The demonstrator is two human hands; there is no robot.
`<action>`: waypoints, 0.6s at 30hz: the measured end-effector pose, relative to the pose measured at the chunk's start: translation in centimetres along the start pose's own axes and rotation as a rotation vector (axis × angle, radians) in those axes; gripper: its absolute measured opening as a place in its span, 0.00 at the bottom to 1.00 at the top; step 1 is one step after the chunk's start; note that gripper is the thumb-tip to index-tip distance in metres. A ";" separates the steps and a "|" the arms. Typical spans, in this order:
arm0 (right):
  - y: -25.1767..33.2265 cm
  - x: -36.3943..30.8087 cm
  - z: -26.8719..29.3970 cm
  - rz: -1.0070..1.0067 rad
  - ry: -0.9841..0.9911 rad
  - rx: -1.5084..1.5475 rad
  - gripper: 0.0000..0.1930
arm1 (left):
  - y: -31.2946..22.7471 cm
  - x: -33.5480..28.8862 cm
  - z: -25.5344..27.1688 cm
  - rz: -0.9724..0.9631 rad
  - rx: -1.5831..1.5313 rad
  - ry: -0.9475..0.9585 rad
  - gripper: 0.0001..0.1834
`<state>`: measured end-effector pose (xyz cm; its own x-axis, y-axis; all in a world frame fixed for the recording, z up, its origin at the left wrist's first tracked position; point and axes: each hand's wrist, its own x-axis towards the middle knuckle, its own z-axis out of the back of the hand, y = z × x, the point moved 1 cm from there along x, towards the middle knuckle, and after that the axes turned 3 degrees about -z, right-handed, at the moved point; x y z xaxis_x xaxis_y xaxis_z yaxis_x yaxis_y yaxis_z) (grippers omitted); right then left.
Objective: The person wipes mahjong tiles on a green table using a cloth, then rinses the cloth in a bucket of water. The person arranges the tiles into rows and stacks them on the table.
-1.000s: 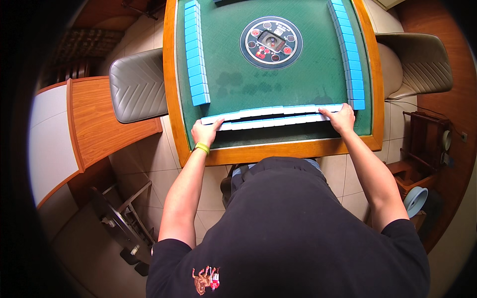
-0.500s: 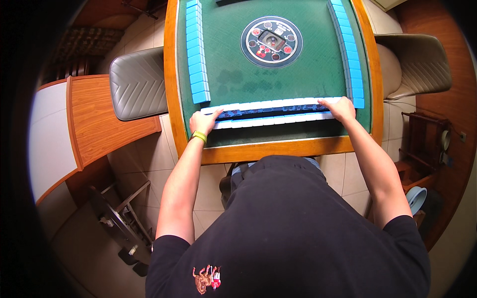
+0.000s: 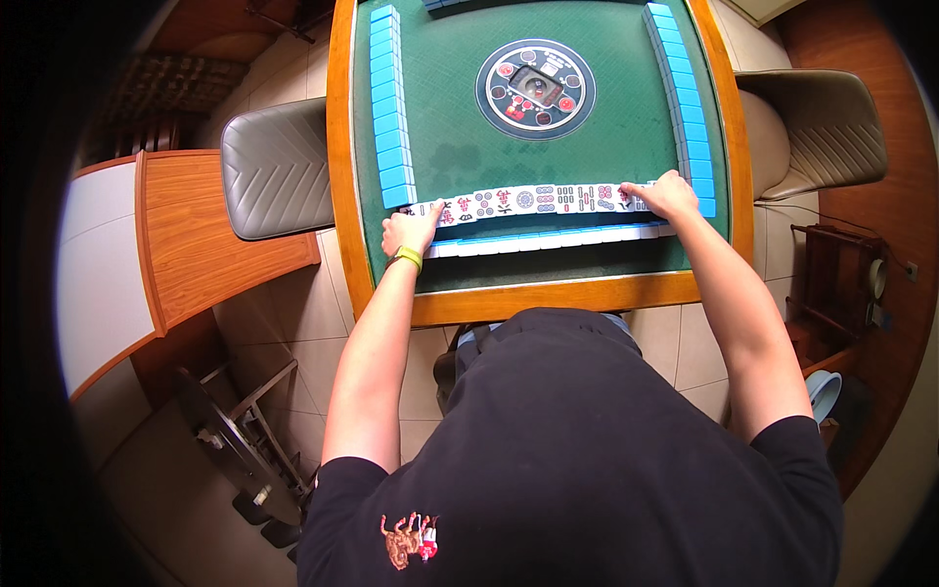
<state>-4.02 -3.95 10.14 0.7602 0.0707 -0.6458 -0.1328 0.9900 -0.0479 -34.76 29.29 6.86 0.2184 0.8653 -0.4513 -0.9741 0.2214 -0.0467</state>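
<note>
A long row of mahjong tiles [image 3: 525, 201] stretches across the near side of the green table, its patterned white faces turned up toward me. My left hand [image 3: 409, 232] grips the row's left end, thumb lying over the faces. At the right end, my right hand [image 3: 672, 197] is closed on the row, its thumb also on the tiles. The fingers behind the row are partly hidden. Nearer to me lies a second row of white-and-blue tiles [image 3: 558, 240], with only sides and backs showing.
Blue-backed tile walls line the table's left [image 3: 389, 112] and right [image 3: 682, 108] sides, and part of another shows at the far edge. A round centre console [image 3: 535, 88] sits in the felt. Wooden rims [image 3: 567, 301] border the table. Grey chairs stand left [image 3: 276, 168] and right [image 3: 831, 137].
The held row has turned over from edge-on, with its faces in shadow, to faces up. My left hand has shifted slightly right, and my right hand slightly away from me.
</note>
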 end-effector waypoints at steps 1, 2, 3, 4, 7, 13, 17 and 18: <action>-0.5 0.1 -0.5 -0.010 -0.057 0.023 0.53 | 0.1 0.1 -0.2 -0.025 -0.029 -0.002 0.55; -0.8 0.0 -1.0 -0.012 -0.112 0.043 0.53 | 1.1 0.7 -0.6 -0.042 -0.058 -0.006 0.55; -1.3 -0.1 -1.2 0.009 -0.127 0.081 0.52 | 2.3 1.4 -1.3 -0.059 -0.088 -0.010 0.56; -1.8 -0.3 -1.3 0.034 -0.140 0.119 0.51 | 4.9 3.0 -3.5 -0.177 -0.198 -0.146 0.55; -4.5 -3.1 -2.2 0.170 -0.328 0.229 0.32 | 7.9 1.6 -3.4 -0.264 -0.501 -0.151 0.41; -11.3 -4.7 -8.6 0.428 -0.430 0.601 0.32 | 12.8 -1.9 -6.0 -0.470 -0.829 -0.065 0.33; -11.6 -4.6 -11.8 0.449 -0.315 0.815 0.43 | 11.4 -3.1 -7.0 -0.510 -0.889 -0.011 0.45; -11.4 -4.4 -12.0 0.423 -0.325 0.831 0.43 | 11.1 -3.3 -7.1 -0.467 -0.918 -0.013 0.46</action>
<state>-13.54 -17.06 4.38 0.9072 0.3458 -0.2395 -0.0397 0.6371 0.7698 -46.69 25.73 1.48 0.5823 0.7870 -0.2038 -0.4607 0.1129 -0.8803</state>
